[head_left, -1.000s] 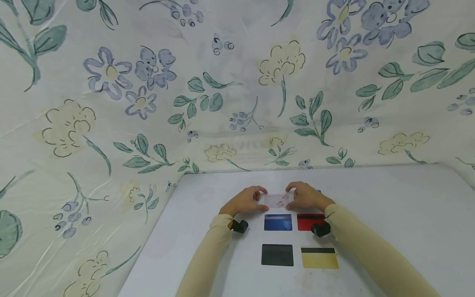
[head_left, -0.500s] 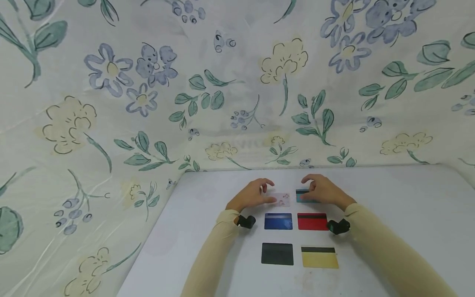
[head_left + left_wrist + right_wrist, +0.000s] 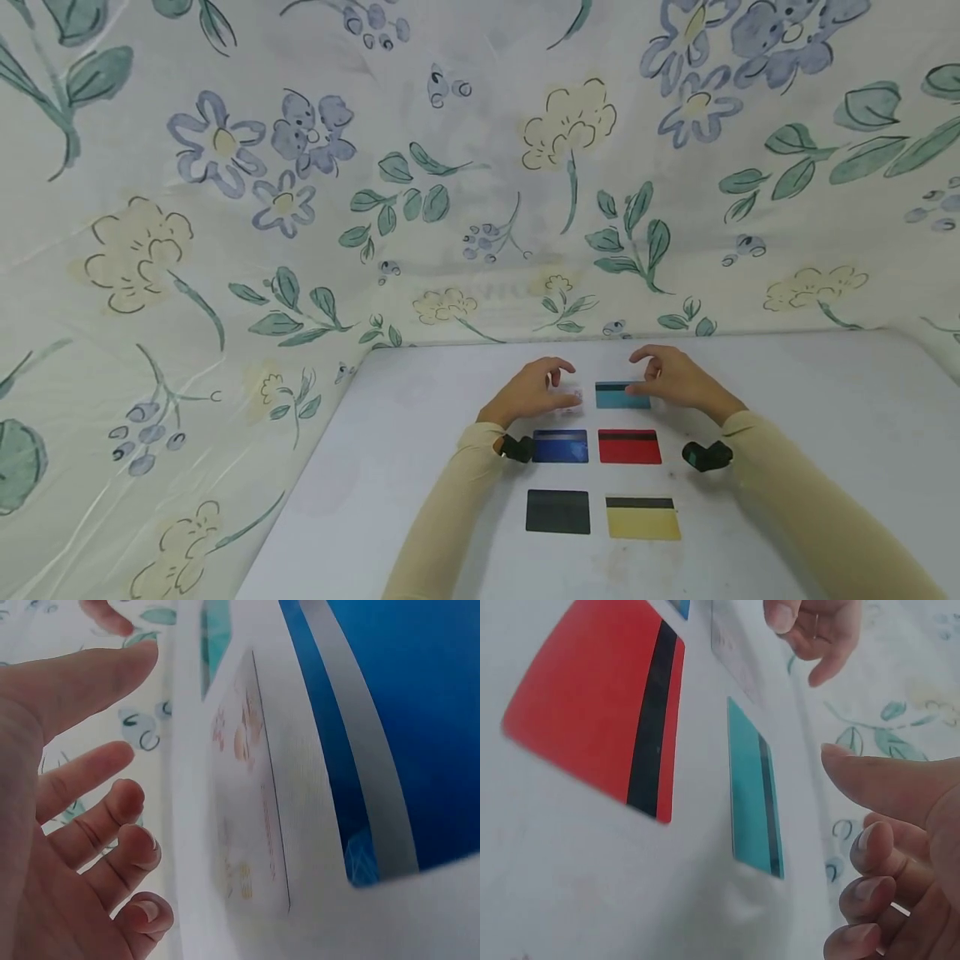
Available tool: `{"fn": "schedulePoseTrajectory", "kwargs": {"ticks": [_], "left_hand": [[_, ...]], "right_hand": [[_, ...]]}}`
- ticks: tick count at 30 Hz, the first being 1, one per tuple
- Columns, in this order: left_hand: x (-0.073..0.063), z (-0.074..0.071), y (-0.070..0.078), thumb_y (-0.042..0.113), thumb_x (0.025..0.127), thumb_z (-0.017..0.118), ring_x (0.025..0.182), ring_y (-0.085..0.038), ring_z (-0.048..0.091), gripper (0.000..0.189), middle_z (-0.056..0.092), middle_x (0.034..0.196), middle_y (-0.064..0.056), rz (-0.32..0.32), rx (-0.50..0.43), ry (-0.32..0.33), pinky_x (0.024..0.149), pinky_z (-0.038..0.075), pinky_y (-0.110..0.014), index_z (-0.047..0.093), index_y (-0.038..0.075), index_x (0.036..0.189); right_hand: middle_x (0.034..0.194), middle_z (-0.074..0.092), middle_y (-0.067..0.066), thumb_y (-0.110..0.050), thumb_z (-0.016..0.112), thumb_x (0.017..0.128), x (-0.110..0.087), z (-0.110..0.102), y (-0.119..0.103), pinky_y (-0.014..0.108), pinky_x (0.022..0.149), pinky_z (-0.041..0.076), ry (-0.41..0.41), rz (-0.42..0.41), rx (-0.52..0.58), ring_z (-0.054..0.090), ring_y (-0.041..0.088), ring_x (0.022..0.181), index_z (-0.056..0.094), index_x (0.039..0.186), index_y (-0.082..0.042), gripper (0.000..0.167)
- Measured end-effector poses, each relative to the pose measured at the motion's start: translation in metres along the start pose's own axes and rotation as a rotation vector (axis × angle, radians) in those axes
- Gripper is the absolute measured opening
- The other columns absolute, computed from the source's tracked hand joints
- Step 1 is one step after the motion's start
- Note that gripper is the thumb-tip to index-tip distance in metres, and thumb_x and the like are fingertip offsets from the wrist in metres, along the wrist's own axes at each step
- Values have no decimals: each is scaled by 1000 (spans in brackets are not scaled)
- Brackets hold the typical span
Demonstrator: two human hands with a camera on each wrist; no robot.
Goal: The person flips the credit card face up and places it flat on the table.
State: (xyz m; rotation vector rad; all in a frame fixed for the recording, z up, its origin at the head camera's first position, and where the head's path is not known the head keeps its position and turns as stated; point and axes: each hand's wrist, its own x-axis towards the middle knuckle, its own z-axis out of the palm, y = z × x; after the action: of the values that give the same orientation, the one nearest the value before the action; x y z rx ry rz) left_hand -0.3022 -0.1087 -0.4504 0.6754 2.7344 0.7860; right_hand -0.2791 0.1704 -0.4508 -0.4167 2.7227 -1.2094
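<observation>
Teal card lies flat on the white table, its long axis running side to side; the right hand, nearer, hovers by its right end, the left hand above the pale card. Both are loosely bent, gripping nothing.

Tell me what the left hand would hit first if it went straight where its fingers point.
Probably the right hand, which faces it. The teal card on the way lies flat on the table, so the left hand would likely pass above it, though height is unclear.
</observation>
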Motion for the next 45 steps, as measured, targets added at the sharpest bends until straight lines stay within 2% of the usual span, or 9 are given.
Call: {"fn": "schedulePoseTrajectory", "kwargs": {"ticks": [9,15,22,29,45], "left_hand": [[5,4,10,42,88,78,91,-14,54,58,59,103,-3,20,-24,-20,72,47,-25,62,15,137],[9,9,12,42,88,80,86,-12,54,57,58,100,-1,11,-10,-37,70,47,-22,62,18,136],[12,14,13,38,87,82,84,-12,53,57,56,94,-2,2,-32,-47,69,45,-24,62,15,135],[15,16,14,38,88,81,80,-11,52,57,54,90,0,12,7,-62,68,43,-23,62,14,135],[19,20,15,40,88,81,79,-9,51,57,54,88,1,19,49,-91,68,42,-22,62,15,135]], "right_hand": [[83,60,9,-23,81,89,-7,-7,3,30,61,48,-3,12,7,53,17,68,57,134,7,59],[79,59,6,-20,81,89,-9,-7,9,29,59,48,-26,15,28,52,16,66,56,133,9,59],[78,59,5,-20,82,88,-8,-5,19,30,64,46,-57,41,43,52,17,69,55,134,8,59],[76,58,4,-20,82,88,-6,-5,26,29,65,45,-86,67,35,52,17,71,55,134,7,59],[77,57,4,-19,82,87,-8,-1,24,30,68,43,-95,88,-13,51,16,72,56,133,6,58]]}}
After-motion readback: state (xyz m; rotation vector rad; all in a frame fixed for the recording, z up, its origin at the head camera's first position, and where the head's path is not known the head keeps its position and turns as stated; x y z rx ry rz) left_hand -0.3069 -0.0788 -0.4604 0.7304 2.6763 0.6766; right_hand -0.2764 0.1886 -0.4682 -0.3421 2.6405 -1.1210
